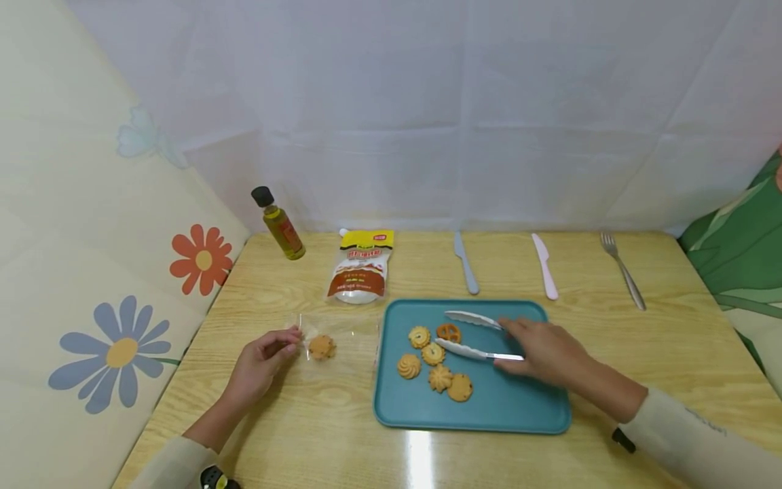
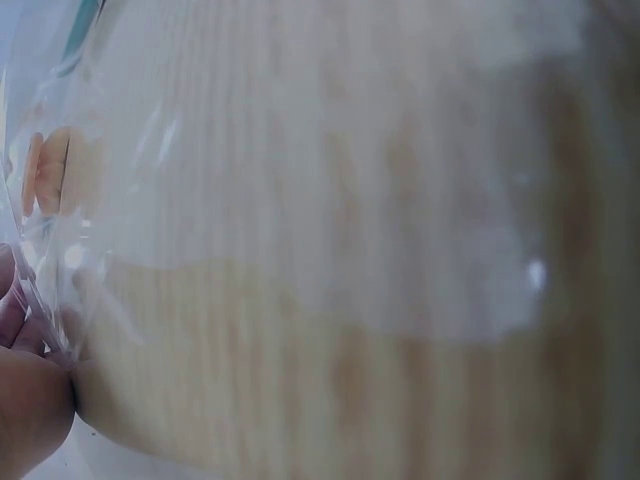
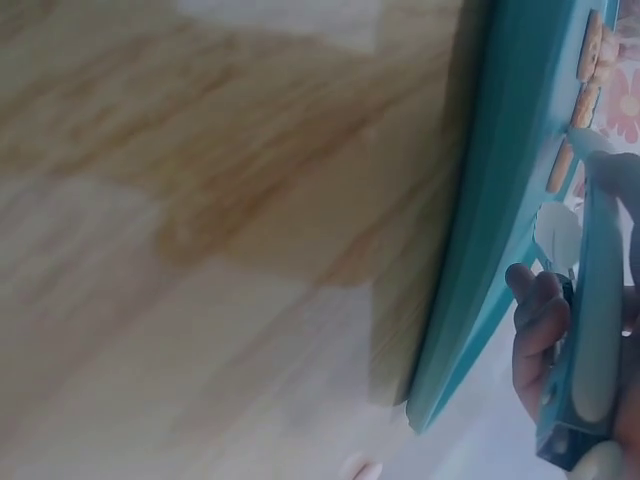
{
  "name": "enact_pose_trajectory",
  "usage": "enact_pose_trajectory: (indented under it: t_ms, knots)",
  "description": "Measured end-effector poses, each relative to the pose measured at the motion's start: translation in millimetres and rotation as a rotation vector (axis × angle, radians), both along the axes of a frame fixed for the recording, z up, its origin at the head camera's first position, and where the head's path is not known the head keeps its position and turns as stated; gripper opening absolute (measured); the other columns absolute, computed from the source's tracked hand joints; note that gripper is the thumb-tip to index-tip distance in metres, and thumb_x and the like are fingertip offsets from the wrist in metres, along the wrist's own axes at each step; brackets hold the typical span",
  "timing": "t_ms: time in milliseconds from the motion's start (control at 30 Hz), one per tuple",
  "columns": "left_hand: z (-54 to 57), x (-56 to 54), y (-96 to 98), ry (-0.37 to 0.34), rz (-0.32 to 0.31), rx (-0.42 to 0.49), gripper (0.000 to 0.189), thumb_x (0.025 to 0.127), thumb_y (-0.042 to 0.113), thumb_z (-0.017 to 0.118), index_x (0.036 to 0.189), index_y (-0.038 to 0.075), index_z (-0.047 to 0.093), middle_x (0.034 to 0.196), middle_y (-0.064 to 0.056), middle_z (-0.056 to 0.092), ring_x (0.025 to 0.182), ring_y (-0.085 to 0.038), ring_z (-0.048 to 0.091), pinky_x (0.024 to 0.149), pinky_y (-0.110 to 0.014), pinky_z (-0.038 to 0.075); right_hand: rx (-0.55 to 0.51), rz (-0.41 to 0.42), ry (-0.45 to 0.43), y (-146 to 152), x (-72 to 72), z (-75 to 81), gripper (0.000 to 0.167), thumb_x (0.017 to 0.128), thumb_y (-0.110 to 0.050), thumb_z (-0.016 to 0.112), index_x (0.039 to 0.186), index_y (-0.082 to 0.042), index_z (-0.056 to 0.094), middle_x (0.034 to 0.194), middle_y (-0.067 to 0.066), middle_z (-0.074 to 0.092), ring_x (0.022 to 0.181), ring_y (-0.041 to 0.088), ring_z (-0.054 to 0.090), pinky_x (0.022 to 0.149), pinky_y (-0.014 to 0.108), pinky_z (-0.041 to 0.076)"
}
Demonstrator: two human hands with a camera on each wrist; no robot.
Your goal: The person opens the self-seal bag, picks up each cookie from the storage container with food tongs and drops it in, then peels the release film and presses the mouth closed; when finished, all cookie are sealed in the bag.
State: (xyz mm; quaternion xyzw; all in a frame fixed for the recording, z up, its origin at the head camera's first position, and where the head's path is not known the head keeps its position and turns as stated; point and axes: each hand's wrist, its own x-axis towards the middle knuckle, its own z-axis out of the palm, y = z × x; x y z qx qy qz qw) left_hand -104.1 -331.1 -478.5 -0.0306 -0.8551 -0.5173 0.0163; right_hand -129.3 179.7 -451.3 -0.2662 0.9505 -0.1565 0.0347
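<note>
My left hand [image 1: 259, 367] pinches the edge of a clear plastic bag [image 1: 354, 334] that lies left of the tray, with a round cookie [image 1: 322, 347] inside. In the left wrist view, the thumb [image 2: 35, 405] presses the film and cookies [image 2: 65, 170] show through it. Over the blue-green tray [image 1: 519, 407], my right hand [image 1: 544, 350] grips tongs [image 1: 467, 350], arms spread. Their tips are near a small pretzel [image 1: 449, 333] and a round cookie [image 1: 433, 354]. Several other cookies [image 1: 408, 366] lie on the tray's left half. In the right wrist view, the tongs' handle [image 3: 595, 300] hides part of the fingers.
A bottle of yellowish liquid [image 1: 284, 232] and a yellow-and-brown pouch [image 1: 360, 268] stand at the back left. Along the back lie a grey-blue knife [image 1: 466, 263], a pink knife [image 1: 545, 266] and a fork [image 1: 623, 268]. A white cloth [image 1: 391, 136] hangs behind the wooden table.
</note>
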Motion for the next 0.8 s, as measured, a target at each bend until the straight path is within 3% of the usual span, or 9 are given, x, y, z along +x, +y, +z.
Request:
enact_pose_trajectory:
  t_ms: [200,567,800]
  knots:
    - [1.1,-0.2,0.3,0.006,-0.006,-0.002,0.017,0.103,0.004,0.062,0.113,-0.007,0.070,0.135,-0.029,0.062,0.120,0.017,0.049,0.099,-0.005,0.043,0.001,0.022,0.032,-0.9,1.5,-1.7,0.067,0.091,-0.047,0.078,0.136,0.000,0.062,0.092,0.001,0.066,0.071,0.007,0.052,0.060,0.030,0.052]
    - [-1.3,0.5,-0.9,0.008,-0.005,0.001,0.017,0.103,0.004,0.062,0.113,-0.007,0.070,0.135,-0.030,0.061,0.119,0.017,0.050,0.097,-0.005,0.044,0.001,0.047,0.068,-2.0,2.2,-3.6,0.061,0.093,-0.044,0.076,0.133,0.001,0.065,0.096,0.005,0.071,0.074,0.009,0.057,0.064,0.033,0.054]
    - [-2.9,0.1,-1.8,0.027,-0.015,0.014,0.016,0.102,0.002,0.062,0.111,-0.008,0.070,0.133,-0.030,0.063,0.118,0.015,0.053,0.097,-0.006,0.046,-0.011,0.053,0.069,-1.2,1.9,-4.9,0.060,0.093,-0.043,0.076,0.133,0.001,0.065,0.107,0.012,0.074,0.081,0.014,0.065,0.069,0.037,0.058]
